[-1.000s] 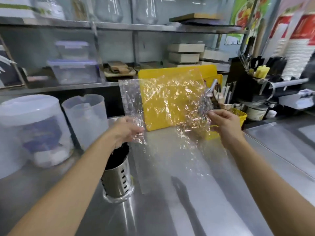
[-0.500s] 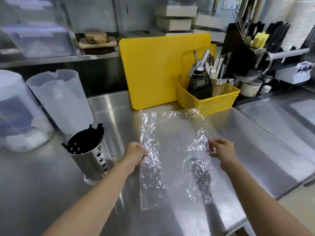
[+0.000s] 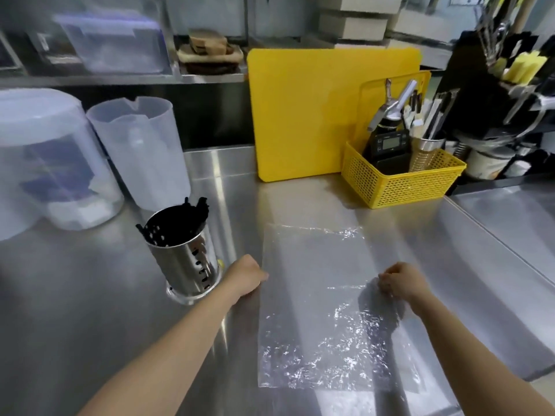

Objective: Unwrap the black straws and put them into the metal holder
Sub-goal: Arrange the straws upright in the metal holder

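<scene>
The perforated metal holder (image 3: pixel 189 259) stands on the steel counter (image 3: pixel 90 295), packed with black straws (image 3: pixel 174 225) whose tips poke above its rim. A clear plastic wrapper (image 3: pixel 318 310) lies spread flat on the counter to the right of the holder. My left hand (image 3: pixel 244 276) pinches the wrapper's left edge, close to the holder's base. My right hand (image 3: pixel 401 280) pinches its right edge. No straws show inside the wrapper.
A yellow cutting board (image 3: pixel 303 115) leans upright at the back. A yellow basket (image 3: pixel 399 178) with tools sits at its right. A clear pitcher (image 3: pixel 141 151) and a lidded plastic container (image 3: pixel 45 163) stand at the left. The counter edge runs near the right.
Both hands have brought the wrapper down from in front of the cutting board and laid it flat on the counter. It now lies smoother, and the view has tilted downward.
</scene>
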Motion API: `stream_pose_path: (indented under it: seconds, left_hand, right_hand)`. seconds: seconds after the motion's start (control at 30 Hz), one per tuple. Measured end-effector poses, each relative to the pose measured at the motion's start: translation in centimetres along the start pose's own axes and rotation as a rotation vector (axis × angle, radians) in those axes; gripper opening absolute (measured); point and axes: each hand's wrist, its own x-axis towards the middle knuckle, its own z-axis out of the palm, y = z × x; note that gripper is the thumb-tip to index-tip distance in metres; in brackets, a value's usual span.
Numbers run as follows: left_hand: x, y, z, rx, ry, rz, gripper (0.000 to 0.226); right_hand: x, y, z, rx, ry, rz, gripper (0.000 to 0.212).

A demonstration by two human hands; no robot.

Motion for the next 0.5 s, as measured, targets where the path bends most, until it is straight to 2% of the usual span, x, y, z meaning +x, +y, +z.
stream_pose_path:
  seconds: [0.1, 0.17, 0.23, 0.33, 0.5]
  left_hand:
    - [-1.7, 1.2, -2.4, 0.187, 0.014, 0.056, 0.014]
    - [-2.7, 2.0, -4.0, 0.263, 0.040, 0.117, 0.022]
    - [-3.9, 2.8, -5.7, 0.312, 0.060, 0.204, 0.029]
    - [-6.2, 4.1, -8.6, 0.361, 0.116, 0.365, 0.028]
    - [-10.8, 5.2, -13.2, 0.255, 0.390, 0.661, 0.017]
  right_hand:
    - [0.2, -2.3, -0.6, -0.233, -0.010, -0.043, 0.014]
    - [-0.2, -4.3, -1.1, -0.408, 0.055, -0.082, 0.014]
    - [-1.0, -6.6, -1.1, -0.468, 0.118, -0.150, 0.018]
    - [-2.1, -10.4, -0.3, -0.356, 0.138, -0.302, 0.022]
    - [-5.1, -16.5, 2.0, -0.152, 0.073, -0.550, 0.007]
